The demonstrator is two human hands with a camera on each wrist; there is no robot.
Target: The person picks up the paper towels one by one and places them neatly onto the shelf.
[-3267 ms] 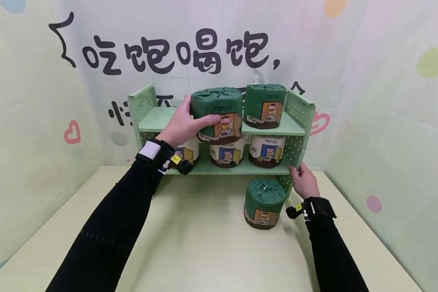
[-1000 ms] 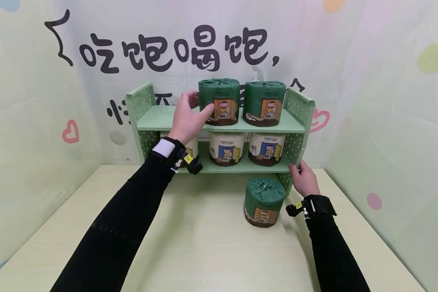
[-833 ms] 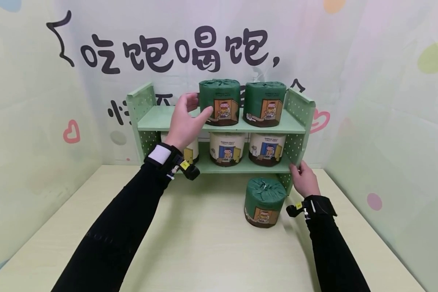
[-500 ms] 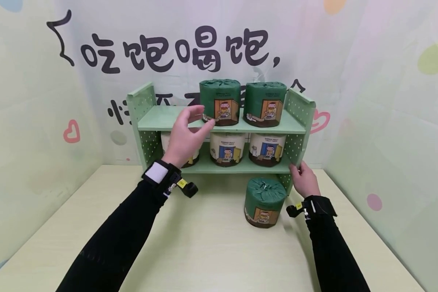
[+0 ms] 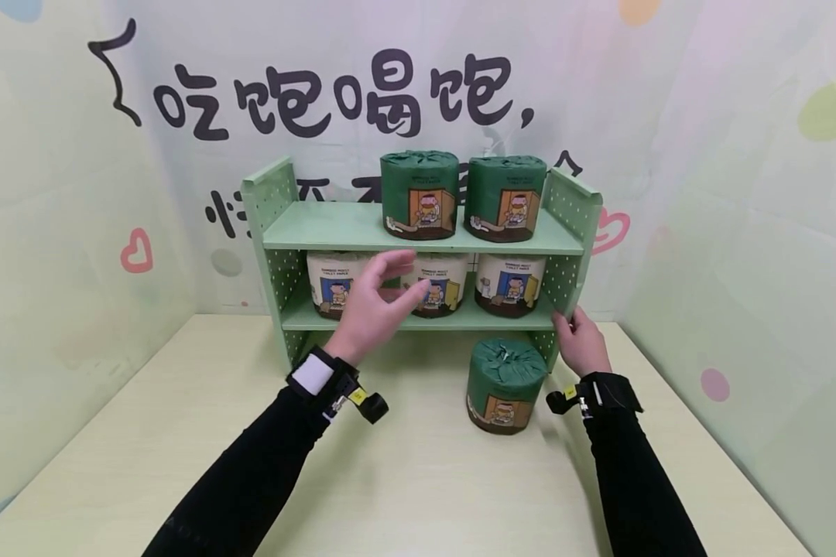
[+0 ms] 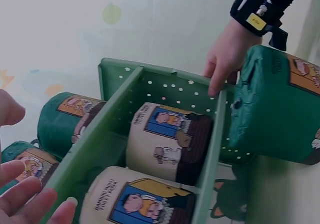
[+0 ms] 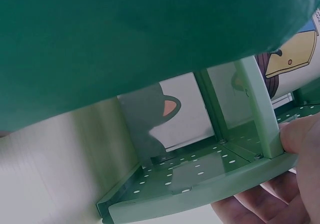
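Note:
In the head view my left hand (image 5: 372, 313) hovers before the lower shelf with its fingers spread, holding nothing. It partly hides the middle cream toilet roll (image 5: 453, 269). My right hand (image 5: 584, 346) grips the right side panel of the green shelf unit (image 5: 313, 220). The right wrist view shows its thumb on the panel's front edge and its fingers (image 7: 262, 204) behind. Two green-wrapped toilet rolls, a middle one (image 5: 418, 174) and a right one (image 5: 505, 178), stand on the upper board. Another green toilet roll (image 5: 507, 367) stands on the table near my right hand.
Two more cream toilet rolls, at left (image 5: 330, 271) and right (image 5: 512, 271), share the lower board. The unit stands on a pale table (image 5: 404, 480) against a printed backdrop (image 5: 418, 31). The left end of the upper board is bare.
My left hand set the green toilet roll on the upper board, let go of it, then drew back and down to the front of the lower shelf. My right hand stayed put.

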